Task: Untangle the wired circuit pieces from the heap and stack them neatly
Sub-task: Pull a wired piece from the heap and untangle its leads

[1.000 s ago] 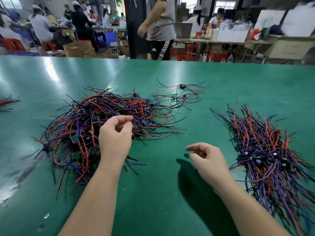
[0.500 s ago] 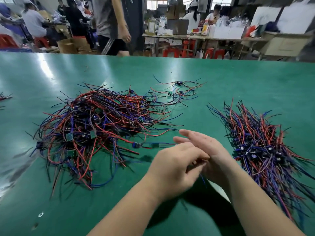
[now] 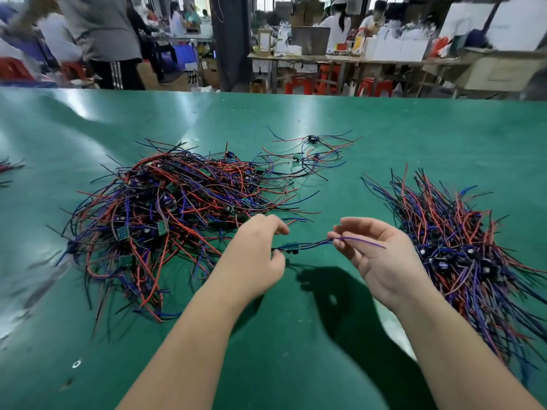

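A tangled heap [image 3: 165,214] of red, blue and black wired circuit pieces lies on the left of the green table [image 3: 296,350]. An aligned stack [image 3: 461,250] of the same pieces lies on the right. Between them, above the table, one wired circuit piece [image 3: 291,246] is stretched out. My left hand [image 3: 254,258] pinches its left wires just right of the heap. My right hand [image 3: 381,255] pinches its blue wires on the other side, palm turned up, beside the stack.
A few loose wired pieces [image 3: 307,155] lie behind the heap. More wire ends [image 3: 9,167] show at the far left edge. A person [image 3: 106,39] stands behind the table's far edge, with benches and red stools beyond.
My left hand pulled one piece out of the heap and brought it to the middle. Both hands met there and have since drawn apart, stretching the piece between them.
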